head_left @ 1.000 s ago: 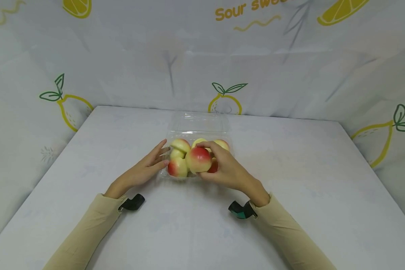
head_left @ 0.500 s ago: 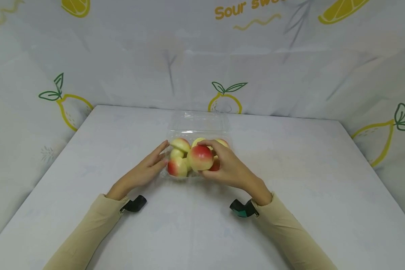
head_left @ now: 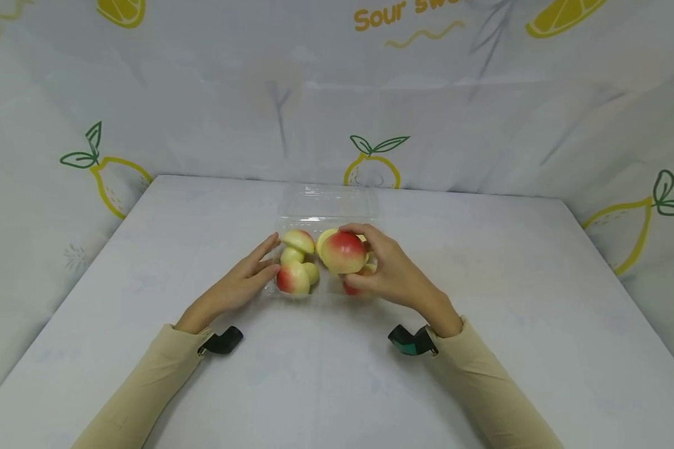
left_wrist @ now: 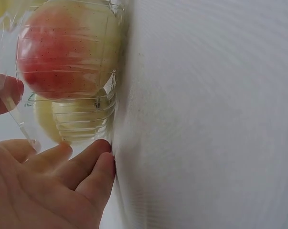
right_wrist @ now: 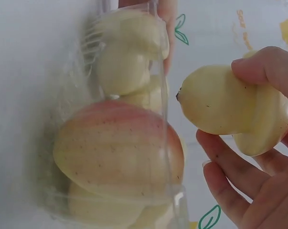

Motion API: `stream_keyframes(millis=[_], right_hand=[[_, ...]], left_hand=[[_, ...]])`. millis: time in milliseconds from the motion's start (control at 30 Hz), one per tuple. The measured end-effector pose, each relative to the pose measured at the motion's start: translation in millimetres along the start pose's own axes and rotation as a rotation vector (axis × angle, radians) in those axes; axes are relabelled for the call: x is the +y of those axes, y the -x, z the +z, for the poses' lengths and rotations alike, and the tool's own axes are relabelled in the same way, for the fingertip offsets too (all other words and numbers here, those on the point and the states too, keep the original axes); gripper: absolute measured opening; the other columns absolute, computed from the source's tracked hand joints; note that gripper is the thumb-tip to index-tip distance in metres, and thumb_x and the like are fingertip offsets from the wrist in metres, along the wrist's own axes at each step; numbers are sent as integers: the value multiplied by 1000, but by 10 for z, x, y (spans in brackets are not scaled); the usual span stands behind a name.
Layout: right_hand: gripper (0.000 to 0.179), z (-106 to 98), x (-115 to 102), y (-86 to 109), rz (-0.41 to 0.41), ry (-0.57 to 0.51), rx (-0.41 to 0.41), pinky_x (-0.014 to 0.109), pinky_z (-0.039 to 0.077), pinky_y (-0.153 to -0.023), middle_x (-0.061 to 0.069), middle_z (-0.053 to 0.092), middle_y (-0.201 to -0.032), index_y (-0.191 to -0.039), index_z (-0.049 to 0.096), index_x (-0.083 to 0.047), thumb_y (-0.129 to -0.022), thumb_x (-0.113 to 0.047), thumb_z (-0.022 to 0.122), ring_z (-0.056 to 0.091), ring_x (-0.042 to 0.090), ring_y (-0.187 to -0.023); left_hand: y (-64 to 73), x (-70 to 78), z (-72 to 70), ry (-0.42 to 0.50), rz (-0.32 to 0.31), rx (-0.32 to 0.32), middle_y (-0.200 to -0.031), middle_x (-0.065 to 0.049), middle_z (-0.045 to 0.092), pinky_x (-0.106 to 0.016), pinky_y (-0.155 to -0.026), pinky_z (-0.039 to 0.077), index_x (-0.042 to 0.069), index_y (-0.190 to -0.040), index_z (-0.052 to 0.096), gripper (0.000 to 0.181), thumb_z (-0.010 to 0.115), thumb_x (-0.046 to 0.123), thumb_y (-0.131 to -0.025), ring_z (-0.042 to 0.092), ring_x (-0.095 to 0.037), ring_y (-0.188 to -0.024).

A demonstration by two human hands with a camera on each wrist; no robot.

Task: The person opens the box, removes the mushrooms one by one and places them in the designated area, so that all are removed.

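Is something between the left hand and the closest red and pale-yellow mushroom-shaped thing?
Yes: the side wall of the clear plastic box stands between the fingers of the left hand and the mushroom-shaped thing. The thumb, I can't tell.

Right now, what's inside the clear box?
The rear-left piece and front-left piece, both mushroom-shaped, show well; to their right, a yellow piece and a reddish piece show partly. The right hand and its raised piece cover part of the clear box, hiding the full count.
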State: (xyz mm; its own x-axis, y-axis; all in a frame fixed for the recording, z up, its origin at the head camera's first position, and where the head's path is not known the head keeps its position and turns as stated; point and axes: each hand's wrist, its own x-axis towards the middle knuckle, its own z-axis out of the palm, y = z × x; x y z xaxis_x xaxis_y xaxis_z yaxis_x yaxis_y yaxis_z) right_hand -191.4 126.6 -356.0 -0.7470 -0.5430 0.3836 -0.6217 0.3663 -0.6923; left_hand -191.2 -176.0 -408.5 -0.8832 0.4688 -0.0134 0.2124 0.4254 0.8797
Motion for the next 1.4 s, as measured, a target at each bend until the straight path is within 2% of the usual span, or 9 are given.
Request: stream_keyframes(millis=[167, 367, 533, 767, 900, 1000, 1133, 1300, 1400], right_hand=[[65, -84, 24, 8, 46, -19, 15, 35, 56, -91, 11, 57, -133, -136, 45, -2, -79, 0, 76, 65, 23, -104], [64, -211, 70, 13, 92, 1, 55, 21, 53, -89, 14, 56, -133, -135, 43, 0, -80, 1, 76, 68, 26, -97], [67, -311, 108, 22, 105, 22, 95, 15, 50, -88, 15, 56, -132, -136, 43, 1, -78, 2, 77, 69, 28, -93], [68, -462, 188, 53, 159, 60, 146, 6, 48, -82, 17, 51, -139, -139, 42, 1, -81, 1, 76, 69, 33, -98], [68, -550, 260, 81, 204, 57, 172, 5, 48, -81, 17, 48, -140, -142, 40, 0, -84, -2, 75, 68, 36, -100], [69, -620, 307, 108, 256, 39, 191, 8, 49, -81, 14, 46, -141, -145, 39, -5, -86, -7, 75, 68, 33, -101], [71, -713, 345, 143, 327, 22, 212, 13, 50, -79, 10, 42, -143, -149, 37, -11, -88, -14, 74, 66, 20, -101], [71, -822, 395, 191, 362, 47, 234, 13, 49, -80, 12, 40, -145, -151, 36, -12, -90, -15, 72, 62, 1, -94], [70, -871, 437, 216, 370, 55, 254, 13, 47, -80, 12, 41, -145, -151, 35, -11, -91, -14, 71, 61, -5, -90]], left_hand=[[2, 5, -2, 2, -7, 2, -165, -20, 15, -61, -117, 28, 12, -161, 5, 68, 43, 28, -107, 30, -50, -144], [3, 9, -2, 9, -6, 3, -165, -21, 17, -61, -116, 30, 12, -161, 5, 68, 44, 28, -107, 31, -49, -144], [3, 8, -2, 25, -5, 0, -164, -22, 18, -60, -116, 30, 12, -161, 5, 68, 44, 28, -107, 31, -49, -144], [1, -16, -3, 19, -12, 5, -164, -21, 19, -59, -116, 31, 15, -161, 5, 68, 44, 29, -107, 32, -48, -144], [0, -24, -4, 13, -13, 5, -164, -21, 20, -59, -116, 31, 16, -161, 5, 68, 44, 30, -107, 32, -48, -144], [0, -22, -4, 13, -13, 4, -164, -21, 20, -59, -116, 31, 16, -161, 5, 68, 44, 30, -107, 32, -48, -144], [0, -23, -5, 16, -12, 5, -164, -21, 20, -60, -116, 30, 16, -161, 5, 68, 45, 29, -107, 32, -48, -144], [-2, -24, -7, 23, -11, 4, -164, -21, 20, -60, -116, 30, 16, -161, 5, 68, 45, 29, -107, 31, -48, -145], [-3, -26, -7, 26, -11, 2, -164, -22, 20, -59, -116, 31, 17, -161, 5, 68, 45, 28, -107, 31, -47, -145]])
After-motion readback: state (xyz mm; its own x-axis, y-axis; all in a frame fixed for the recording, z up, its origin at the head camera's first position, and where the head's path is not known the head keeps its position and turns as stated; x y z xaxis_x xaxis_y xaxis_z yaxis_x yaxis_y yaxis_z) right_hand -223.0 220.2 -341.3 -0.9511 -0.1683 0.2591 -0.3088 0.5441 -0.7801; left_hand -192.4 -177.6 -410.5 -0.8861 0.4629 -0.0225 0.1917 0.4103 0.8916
